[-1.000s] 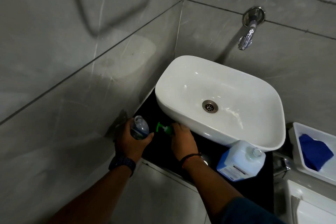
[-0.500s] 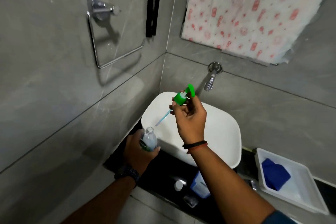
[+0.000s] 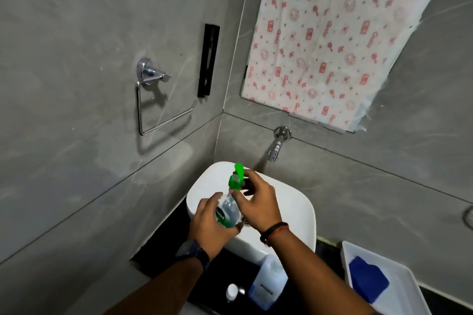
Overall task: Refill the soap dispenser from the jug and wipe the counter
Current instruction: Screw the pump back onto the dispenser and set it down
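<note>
My left hand (image 3: 208,222) grips a clear soap dispenser bottle (image 3: 227,212) with a green label, held up over the white basin (image 3: 294,212). My right hand (image 3: 256,199) pinches the green pump head (image 3: 236,179) right at the bottle's neck, its tube down inside. On the black counter (image 3: 204,281) below stands a translucent jug (image 3: 268,281) with a blue label, and its white cap (image 3: 232,290) lies to its left. A blue cloth (image 3: 368,282) sits in a white tray (image 3: 399,289) at the right.
A chrome wall tap (image 3: 277,143) sticks out above the basin. On the left wall hang a chrome towel ring (image 3: 156,105) and a black bracket (image 3: 208,60). A white sheet with a red pattern (image 3: 332,33) covers the wall behind.
My right hand has lowered the green pump from above the bottle down onto its neck. My left hand has raised the bottle over the basin. The view has tilted upward.
</note>
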Tool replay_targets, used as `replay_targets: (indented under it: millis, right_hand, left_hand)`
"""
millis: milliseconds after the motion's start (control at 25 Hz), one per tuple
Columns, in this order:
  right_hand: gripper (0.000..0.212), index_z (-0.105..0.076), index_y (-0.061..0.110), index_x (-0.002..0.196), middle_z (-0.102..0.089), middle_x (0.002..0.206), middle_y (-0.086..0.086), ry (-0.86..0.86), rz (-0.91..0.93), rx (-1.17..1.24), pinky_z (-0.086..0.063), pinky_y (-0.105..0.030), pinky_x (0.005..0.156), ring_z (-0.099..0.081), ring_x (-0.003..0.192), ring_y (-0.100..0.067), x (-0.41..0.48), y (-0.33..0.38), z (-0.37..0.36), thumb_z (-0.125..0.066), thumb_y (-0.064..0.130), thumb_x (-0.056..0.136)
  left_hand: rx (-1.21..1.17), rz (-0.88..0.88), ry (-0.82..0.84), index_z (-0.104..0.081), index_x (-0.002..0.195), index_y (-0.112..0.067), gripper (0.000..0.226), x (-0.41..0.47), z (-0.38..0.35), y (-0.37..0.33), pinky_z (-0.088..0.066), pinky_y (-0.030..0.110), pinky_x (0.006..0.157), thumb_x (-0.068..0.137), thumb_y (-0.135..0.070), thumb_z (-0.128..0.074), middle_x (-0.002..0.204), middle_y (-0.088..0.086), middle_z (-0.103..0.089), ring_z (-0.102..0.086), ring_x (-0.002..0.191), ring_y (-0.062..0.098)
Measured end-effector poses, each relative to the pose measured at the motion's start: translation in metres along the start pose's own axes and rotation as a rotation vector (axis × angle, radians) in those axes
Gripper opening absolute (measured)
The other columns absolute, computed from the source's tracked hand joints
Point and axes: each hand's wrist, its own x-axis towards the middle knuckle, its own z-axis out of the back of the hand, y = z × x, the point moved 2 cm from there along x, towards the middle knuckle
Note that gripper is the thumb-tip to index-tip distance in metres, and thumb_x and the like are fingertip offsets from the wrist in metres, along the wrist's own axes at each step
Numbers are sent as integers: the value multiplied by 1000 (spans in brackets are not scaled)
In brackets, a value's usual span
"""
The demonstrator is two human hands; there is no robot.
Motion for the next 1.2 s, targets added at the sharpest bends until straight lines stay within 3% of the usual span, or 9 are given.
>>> replay_targets:
  millis: [160, 280, 400, 520, 640, 800, 880, 1040, 1200]
  right_hand:
    - [27, -61, 25, 93, -69, 83, 13, 2, -31, -73, -50, -18, 67, -62, 82, 2, -3, -4, 17, -77, 21, 73]
    - [34, -62, 28, 98, -67, 92, 15, 117, 6, -173, -47, -14, 69, -59, 89, 1, -5, -1, 26, -79, 33, 68]
    - [27, -67, 24, 98, -68, 95, 12, 81, 2, -136, -49, -19, 71, -60, 89, -3, -5, 3, 31, -75, 30, 73]
    - [14, -70, 18, 83, -70, 83, 6, 16, -61, -102, -53, -28, 68, -63, 80, -6, 0, 5, 37, -77, 26, 74]
    - [31, -61, 19, 73, -65, 72, 6, -61, -117, -75, -49, -16, 61, -59, 71, -5, -3, 5, 42, -85, 36, 63]
    - [36, -54, 28, 92, -67, 87, 5, -22, -108, 59, -55, -34, 72, -63, 86, -6, -8, 7, 43, -79, 19, 67]
    - [42, -51, 29, 99, -67, 83, 3, -33, -100, 92, -56, -40, 73, -64, 82, -8, -6, 9, 44, -76, 12, 69]
    - [62, -40, 34, 107, -61, 81, 5, -73, -98, 23, -52, -22, 69, -60, 78, -6, -8, 10, 44, -84, 30, 63]
    - [63, -38, 43, 110, -64, 88, 2, -56, -91, 87, -53, -24, 72, -62, 83, -12, -9, 3, 42, -75, 12, 70]
  left_hand:
    - [15, 25, 18, -50, 125, -22, 87, 3, 0, -15, -42, 16, 82, 48, -35, -89, 115, 1, -54, -57, 103, 18]
    - [22, 27, -4, -52, 125, -20, 89, 1, -3, -19, -41, 16, 78, 45, -35, -89, 113, 4, -56, -59, 101, 19]
    - [52, 29, 15, -50, 126, -24, 90, 1, -4, -29, -43, 19, 78, 46, -41, -87, 115, 2, -55, -59, 102, 19]
    - [71, 24, 27, -48, 127, -26, 90, 3, -5, -37, -44, 20, 80, 47, -45, -85, 116, 0, -54, -58, 103, 18]
    - [73, 15, 49, -48, 124, -31, 87, 2, -6, -40, -48, 24, 83, 46, -47, -83, 114, -1, -54, -58, 102, 18]
    - [82, 23, 50, -46, 128, -28, 92, 0, -6, -43, -47, 25, 85, 47, -47, -84, 118, -1, -53, -57, 106, 18]
    - [92, 17, 40, -45, 130, -25, 94, 0, -6, -45, -46, 26, 86, 47, -46, -85, 119, 0, -53, -57, 107, 19]
    - [85, 19, 56, -47, 126, -32, 88, 0, -9, -48, -47, 24, 82, 48, -43, -85, 115, -2, -54, -58, 103, 19]
    - [94, 16, 66, -44, 130, -29, 92, 1, -14, -50, -46, 26, 86, 49, -40, -86, 120, -2, -53, -57, 106, 20]
